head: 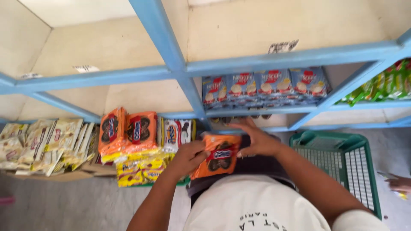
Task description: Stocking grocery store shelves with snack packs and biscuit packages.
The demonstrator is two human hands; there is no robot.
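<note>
Both hands, left hand (187,156) and right hand (257,140), grip the orange biscuit pack (216,156) between them.

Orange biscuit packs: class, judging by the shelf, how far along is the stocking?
Done: two orange packs stand on the lower shelf. In hand: the left hand and right hand hold one more orange pack between them. Left: that pack is not yet shelved; the green basket shows nothing inside from here.

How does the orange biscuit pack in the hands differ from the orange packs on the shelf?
The held orange biscuit pack is single, tilted and gripped by both the left hand and right hand; the shelved orange packs stand upright in a row, untouched. They share colour and a dark biscuit picture.
</note>
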